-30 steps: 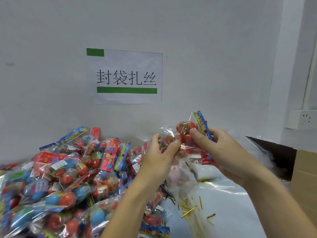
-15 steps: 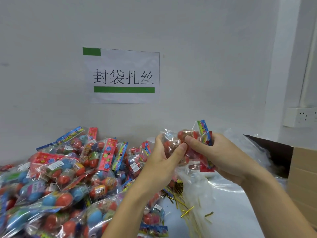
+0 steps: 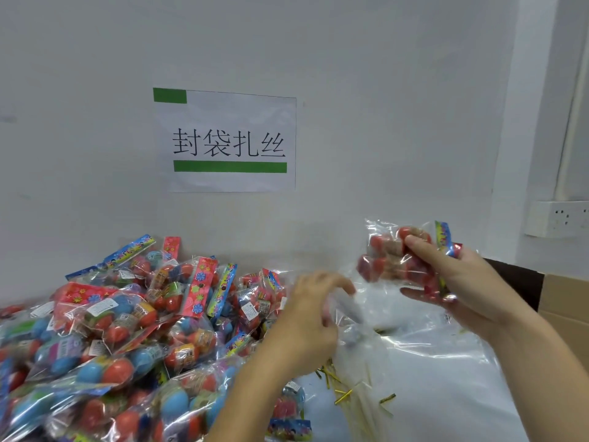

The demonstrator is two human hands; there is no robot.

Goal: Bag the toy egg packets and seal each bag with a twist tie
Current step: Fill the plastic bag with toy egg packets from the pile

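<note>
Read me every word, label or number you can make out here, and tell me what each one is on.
"封袋扎丝": black characters on the white paper sign taped to the wall, between green bars.
Header cards and white stickers on the toy egg packets in the pile: print too small and blurred to read.
Packet in the right hand: header print unreadable.

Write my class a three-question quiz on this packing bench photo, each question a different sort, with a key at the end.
1. True or false: the right hand holds a packet of toy eggs up off the table.
2. Multiple choice: the loose twist ties lie A) on the wall sign, B) on the table below the left hand, C) in the cardboard box.
3. Fill in: the big pile of egg packets sits to the ______ of the left hand.

Key: 1 true. 2 B. 3 left. Note: the left hand is blurred, fingers curled at a clear bag; its grip cannot be judged.
</note>
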